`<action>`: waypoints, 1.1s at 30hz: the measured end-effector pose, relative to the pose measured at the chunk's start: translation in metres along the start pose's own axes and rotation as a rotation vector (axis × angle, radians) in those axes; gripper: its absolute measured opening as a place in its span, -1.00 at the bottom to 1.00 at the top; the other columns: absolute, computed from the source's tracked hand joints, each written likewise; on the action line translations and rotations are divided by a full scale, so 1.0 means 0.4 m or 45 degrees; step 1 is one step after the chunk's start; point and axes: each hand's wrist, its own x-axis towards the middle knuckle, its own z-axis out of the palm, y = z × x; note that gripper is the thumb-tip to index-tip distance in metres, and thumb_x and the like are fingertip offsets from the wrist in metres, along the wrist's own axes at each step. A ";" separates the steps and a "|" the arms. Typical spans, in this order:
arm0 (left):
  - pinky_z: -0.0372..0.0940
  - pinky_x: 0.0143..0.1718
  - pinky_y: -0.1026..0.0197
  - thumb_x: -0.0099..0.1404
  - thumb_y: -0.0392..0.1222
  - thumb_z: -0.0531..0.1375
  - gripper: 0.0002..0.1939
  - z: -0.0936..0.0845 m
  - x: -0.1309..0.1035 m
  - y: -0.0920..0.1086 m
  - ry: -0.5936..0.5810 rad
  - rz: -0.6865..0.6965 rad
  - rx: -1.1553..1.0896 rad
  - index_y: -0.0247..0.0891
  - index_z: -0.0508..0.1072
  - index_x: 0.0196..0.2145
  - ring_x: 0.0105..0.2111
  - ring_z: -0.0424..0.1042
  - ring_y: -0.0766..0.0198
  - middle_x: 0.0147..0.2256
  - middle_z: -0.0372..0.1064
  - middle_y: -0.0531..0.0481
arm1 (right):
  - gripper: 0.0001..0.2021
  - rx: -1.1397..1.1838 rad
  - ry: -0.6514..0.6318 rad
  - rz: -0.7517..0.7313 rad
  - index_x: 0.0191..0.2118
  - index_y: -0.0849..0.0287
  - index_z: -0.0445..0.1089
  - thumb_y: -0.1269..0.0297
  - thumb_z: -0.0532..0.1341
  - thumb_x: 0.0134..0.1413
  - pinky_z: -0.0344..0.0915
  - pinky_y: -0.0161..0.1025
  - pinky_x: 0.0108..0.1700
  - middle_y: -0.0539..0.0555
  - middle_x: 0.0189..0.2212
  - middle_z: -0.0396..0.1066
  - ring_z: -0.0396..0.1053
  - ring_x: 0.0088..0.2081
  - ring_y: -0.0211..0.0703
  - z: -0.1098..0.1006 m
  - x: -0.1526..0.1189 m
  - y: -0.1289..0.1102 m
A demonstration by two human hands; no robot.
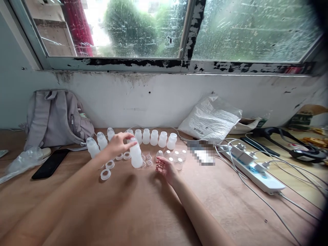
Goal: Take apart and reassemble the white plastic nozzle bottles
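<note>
My left hand (pixel 118 144) pinches a frosted white baby bottle (pixel 136 157) by its neck, holding it above the table, slightly tilted. Palm up and fingers loosely curled apart, my right hand (pixel 167 171) is beside several clear dome caps (pixel 180 165), its fingertips close to one cap (pixel 159 154); I cannot tell if they touch. Small thin rings (pixel 149 163) lie between the hands. Below my left wrist are several white collar rings (pixel 105 174). Open frosted bottles (pixel 154 138) stand in a row behind, and capped bottles (pixel 92 147) stand to the left.
A grey backpack (pixel 57 116), a black phone (pixel 50 164) and a clear plastic bag (pixel 24 162) are on the left. A white mailer bag (pixel 210 118) leans against the wall. On the right lie a power strip (pixel 256 171) with cables and a black headset (pixel 289 143).
</note>
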 end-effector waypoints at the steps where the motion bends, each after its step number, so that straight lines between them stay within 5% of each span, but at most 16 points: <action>1: 0.22 -0.24 0.24 0.08 0.05 0.11 -0.68 -0.020 0.021 -0.019 0.015 -0.026 0.038 -0.19 0.42 -0.28 -0.28 0.35 0.24 -0.30 0.41 0.04 | -0.88 -0.017 0.001 0.004 -0.42 0.23 0.36 0.36 0.23 -0.20 0.22 -0.38 -0.56 -0.02 -0.58 0.32 0.25 -0.62 -0.37 -0.001 0.001 0.002; 6: 0.21 -0.31 0.26 0.03 0.10 0.13 -0.65 -0.070 0.110 -0.120 -0.008 -0.143 0.370 -0.17 0.42 -0.30 -0.35 0.37 0.23 -0.37 0.42 0.05 | -0.86 -0.095 -0.031 -0.008 -0.40 0.22 0.35 0.34 0.23 -0.20 0.20 -0.38 -0.58 -0.02 -0.58 0.31 0.24 -0.63 -0.37 -0.004 0.003 0.013; 13: 0.17 -0.22 0.22 0.07 0.09 0.07 -0.65 -0.044 0.173 -0.203 -0.137 -0.269 0.707 -0.17 0.40 -0.28 -0.24 0.38 0.15 -0.29 0.45 -0.01 | -0.87 -0.173 -0.067 -0.032 -0.43 0.22 0.35 0.36 0.23 -0.24 0.20 -0.36 -0.59 -0.01 -0.58 0.31 0.20 -0.65 -0.36 0.008 -0.005 0.020; 33: 0.11 -0.11 0.09 0.15 -0.02 -0.04 -0.60 -0.001 0.205 -0.241 -0.216 -0.388 0.749 -0.21 0.29 -0.10 -0.12 0.32 0.04 -0.14 0.38 -0.14 | -0.83 -0.251 -0.128 -0.089 -0.39 0.21 0.35 0.32 0.24 -0.24 0.17 -0.36 -0.58 -0.02 -0.56 0.31 0.22 -0.63 -0.36 0.009 -0.014 0.016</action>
